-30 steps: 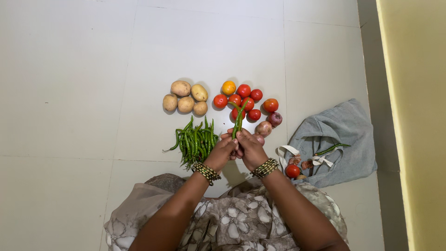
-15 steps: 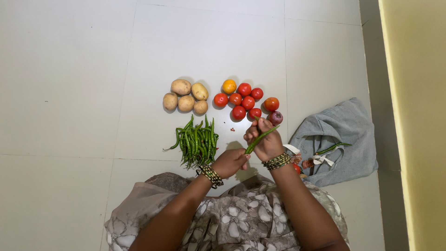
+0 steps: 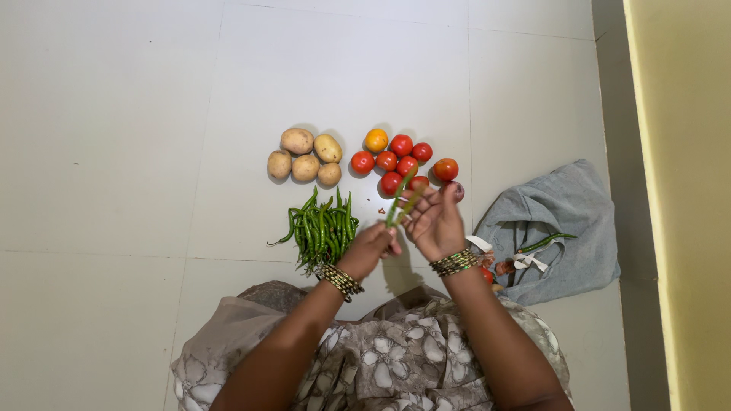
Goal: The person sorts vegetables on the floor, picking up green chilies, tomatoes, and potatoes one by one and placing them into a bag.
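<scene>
My right hand [image 3: 435,223] is palm-up above the floor, holding two thin green chillies [image 3: 402,196] across its fingers. My left hand [image 3: 370,248] is closed with its fingertips pinched on the lower end of those chillies. Both wrists wear gold bangles. A pile of green chillies [image 3: 323,227] lies just left of my left hand. Beyond my hands are a cluster of red tomatoes [image 3: 399,157] with one orange one [image 3: 376,140], and several potatoes [image 3: 304,156] to their left.
A grey cloth bag [image 3: 567,217] lies to the right with one green chilli [image 3: 544,243] on it and white handles at its mouth. A purple onion [image 3: 458,190] peeks out behind my right hand. A yellow wall [image 3: 685,190] runs along the right. My patterned skirt fills the bottom.
My right hand carried chillies from the tomatoes toward the bag side, then turned palm-up. My left hand, which had dropped away, has come back up to the chillies' lower end.
</scene>
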